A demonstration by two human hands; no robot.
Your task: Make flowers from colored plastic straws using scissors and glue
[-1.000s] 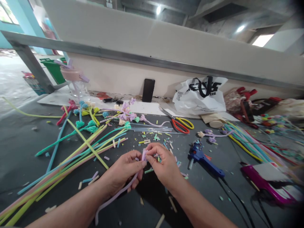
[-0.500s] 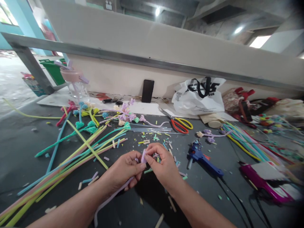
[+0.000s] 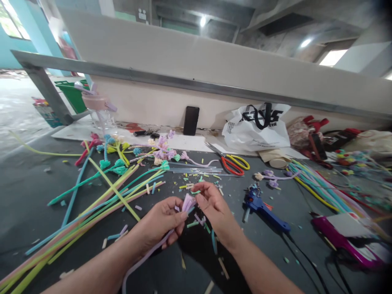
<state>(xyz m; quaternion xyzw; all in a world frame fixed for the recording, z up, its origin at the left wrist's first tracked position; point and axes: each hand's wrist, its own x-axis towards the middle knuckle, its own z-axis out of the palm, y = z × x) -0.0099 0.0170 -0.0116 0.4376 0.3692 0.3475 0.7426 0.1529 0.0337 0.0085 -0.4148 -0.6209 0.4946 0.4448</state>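
My left hand (image 3: pixel 168 218) is closed on a lilac chenille stem (image 3: pixel 143 257), pinching it between thumb and fingers just below its upper end. Several short lilac strands fan out there as a tuft (image 3: pixel 188 202), and the long tail hangs down over my left wrist. At the tuft's right edge, my right hand (image 3: pixel 216 210) has its thumb and forefinger curled in against the strands; the exact contact is partly hidden. Short cut pieces of chenille stem (image 3: pixel 192 224) lie on the dark table (image 3: pixel 171 273) around and beneath both hands.
Long coloured chenille stems (image 3: pixel 82 216) lie at left, with finished flowers (image 3: pixel 162 151) behind. Scissors (image 3: pixel 232 163) and a blue glue gun (image 3: pixel 266 212) with a cord are at right, near a magenta tool (image 3: pixel 343 241). A phone (image 3: pixel 191 121) leans against the back panel.
The lilac tuft's strands have spread apart into a fan. My right hand has shifted slightly right, its fingers a little less bunched. My left hand keeps its hold.
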